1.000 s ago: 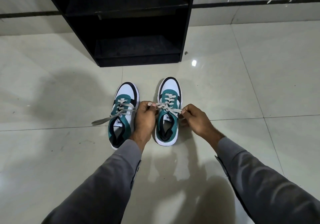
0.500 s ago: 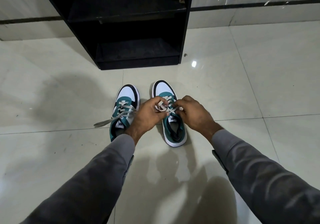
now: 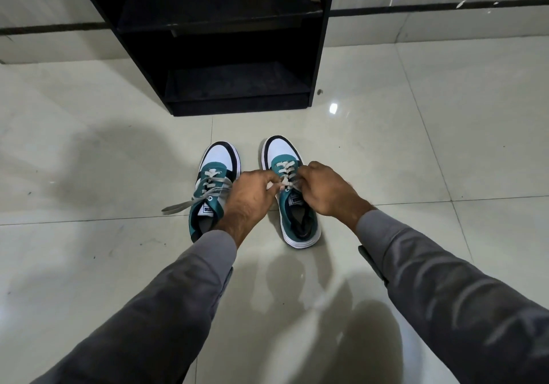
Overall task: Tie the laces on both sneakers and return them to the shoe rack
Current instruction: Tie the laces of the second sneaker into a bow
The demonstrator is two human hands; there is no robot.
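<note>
I see my left hand [image 3: 252, 189] and right hand [image 3: 325, 189] both pinching the grey laces [image 3: 285, 176] of the right green-and-white sneaker [image 3: 289, 193] — it points away, toward the black wooden shoe rack [image 3: 237, 57]. The left green-and-white sneaker [image 3: 212, 187] sits just beside it on the shiny tile floor [image 3: 416, 146], laces loose.

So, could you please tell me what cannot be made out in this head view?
- Knot on the right sneaker: covered by left hand and right hand.
- Left sneaker heel: behind the left forearm.
- Shoe rack top: cut off by the frame edge.
</note>
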